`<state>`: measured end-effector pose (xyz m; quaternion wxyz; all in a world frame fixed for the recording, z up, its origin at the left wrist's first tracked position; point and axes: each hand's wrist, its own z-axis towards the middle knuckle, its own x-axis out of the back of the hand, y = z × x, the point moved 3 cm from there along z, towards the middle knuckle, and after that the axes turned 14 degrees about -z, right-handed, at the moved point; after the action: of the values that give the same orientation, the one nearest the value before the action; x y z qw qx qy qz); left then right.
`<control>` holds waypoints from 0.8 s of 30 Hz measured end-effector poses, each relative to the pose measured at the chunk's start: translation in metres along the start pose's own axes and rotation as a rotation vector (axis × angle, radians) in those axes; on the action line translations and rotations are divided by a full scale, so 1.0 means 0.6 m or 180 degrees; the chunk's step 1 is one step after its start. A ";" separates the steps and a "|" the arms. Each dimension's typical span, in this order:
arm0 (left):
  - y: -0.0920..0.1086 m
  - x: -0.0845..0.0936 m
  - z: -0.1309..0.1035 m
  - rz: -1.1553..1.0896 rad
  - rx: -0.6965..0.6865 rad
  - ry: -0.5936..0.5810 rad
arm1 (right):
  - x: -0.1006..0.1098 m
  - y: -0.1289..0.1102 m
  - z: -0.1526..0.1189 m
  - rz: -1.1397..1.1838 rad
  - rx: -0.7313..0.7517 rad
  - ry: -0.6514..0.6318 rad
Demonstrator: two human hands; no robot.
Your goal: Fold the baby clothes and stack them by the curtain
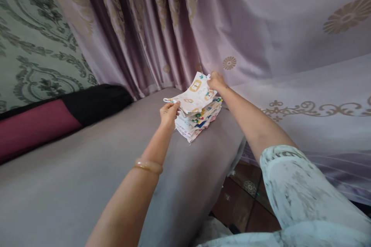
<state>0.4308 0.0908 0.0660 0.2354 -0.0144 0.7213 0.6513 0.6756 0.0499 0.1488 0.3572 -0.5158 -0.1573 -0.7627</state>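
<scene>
A stack of several folded printed cloths (pixel 191 126) lies on a grey padded surface. Over its top is a white cloth with yellow and green prints (pixel 193 95). My left hand (pixel 169 112) pinches the near left corner of this top cloth. At its far right corner, my right hand (pixel 216 82) grips the edge, fingers closed. The cloth is spread between both hands, its lower part over the stack. A bangle circles my left forearm.
The grey surface (pixel 87 170) runs from the left to the middle. A black and maroon cushion (pixel 95 104) lies along the patterned wall. Purple curtains (pixel 150 27) hang behind the stack. Brown floor tiles (pixel 240 197) show at the lower right.
</scene>
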 end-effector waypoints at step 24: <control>-0.123 -0.004 -0.047 -0.0108 0.0860 -0.0305 | -0.078 0.019 -0.082 -0.0655 0.0824 -0.0280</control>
<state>0.4479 0.0520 -0.0008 0.2803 0.0364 0.7899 0.5442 0.6603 0.0296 0.0847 0.3335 -0.4795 -0.3217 -0.7452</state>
